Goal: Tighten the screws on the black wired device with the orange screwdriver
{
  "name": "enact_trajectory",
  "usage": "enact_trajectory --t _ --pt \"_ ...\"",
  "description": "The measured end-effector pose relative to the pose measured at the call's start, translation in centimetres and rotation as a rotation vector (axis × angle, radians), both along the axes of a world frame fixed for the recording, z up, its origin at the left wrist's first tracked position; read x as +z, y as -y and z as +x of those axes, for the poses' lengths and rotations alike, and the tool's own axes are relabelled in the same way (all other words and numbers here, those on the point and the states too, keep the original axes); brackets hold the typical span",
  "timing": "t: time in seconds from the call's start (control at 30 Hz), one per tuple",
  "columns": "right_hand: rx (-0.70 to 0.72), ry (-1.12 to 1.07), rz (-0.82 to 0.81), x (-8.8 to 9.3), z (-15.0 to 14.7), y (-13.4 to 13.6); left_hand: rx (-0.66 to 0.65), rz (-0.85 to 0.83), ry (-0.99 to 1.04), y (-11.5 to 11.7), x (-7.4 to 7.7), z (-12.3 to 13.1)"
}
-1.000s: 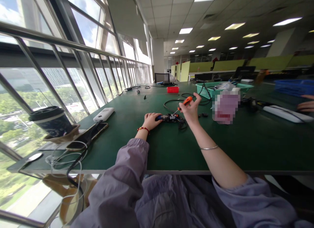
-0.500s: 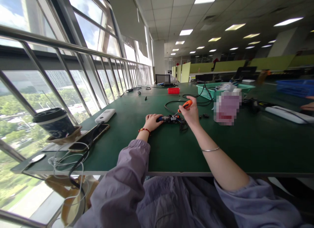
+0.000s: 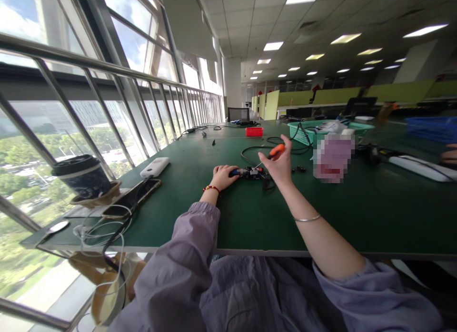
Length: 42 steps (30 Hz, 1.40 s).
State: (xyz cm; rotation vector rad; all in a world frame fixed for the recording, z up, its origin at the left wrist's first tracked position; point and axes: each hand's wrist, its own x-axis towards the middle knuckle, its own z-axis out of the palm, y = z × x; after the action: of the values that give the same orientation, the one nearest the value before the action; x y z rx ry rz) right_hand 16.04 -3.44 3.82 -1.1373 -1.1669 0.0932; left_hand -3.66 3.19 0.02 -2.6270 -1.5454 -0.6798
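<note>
Right hand grips orange screwdriver; left hand steadies small device.

Right of centre, a pixelated patch is blotting out whatever is standing on the bench. The left hand is covering one end of a small device, whose details are too small to make out. The right hand is hiding part of the orange screwdriver. At the right edge, another person's hand and a blue crate are getting cut off.
</note>
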Motion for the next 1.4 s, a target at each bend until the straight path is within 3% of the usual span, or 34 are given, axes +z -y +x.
enact_trajectory --t 0.17,0.33,0.53,0.73,0.93,1.17,1.4 --pt "-0.045 0.055 -0.102 0.1 0.1 0.1 0.006 -0.002 0.001 0.1 0.0 0.1" --pt "0.035 0.051 -0.007 0.0 -0.4 0.1 0.007 0.000 0.005 0.1 0.0 0.1" --pt "-0.096 -0.002 -0.133 0.2 -0.1 0.3 0.001 0.004 0.004 0.1 -0.1 0.0" --pt "0.034 0.010 -0.079 0.0 -0.3 0.3 0.003 0.003 -0.003 0.2 0.0 0.0" --pt "-0.087 -0.012 -0.108 0.1 -0.2 0.4 0.005 -0.003 -0.001 0.1 0.0 0.1" --pt "0.047 0.056 -0.025 -0.3 -0.2 -0.3 0.013 -0.005 -0.012 0.1 0.0 0.1" --pt "-0.045 0.033 -0.124 -0.7 0.6 -0.9 0.014 -0.004 -0.006 0.1 0.0 0.1"
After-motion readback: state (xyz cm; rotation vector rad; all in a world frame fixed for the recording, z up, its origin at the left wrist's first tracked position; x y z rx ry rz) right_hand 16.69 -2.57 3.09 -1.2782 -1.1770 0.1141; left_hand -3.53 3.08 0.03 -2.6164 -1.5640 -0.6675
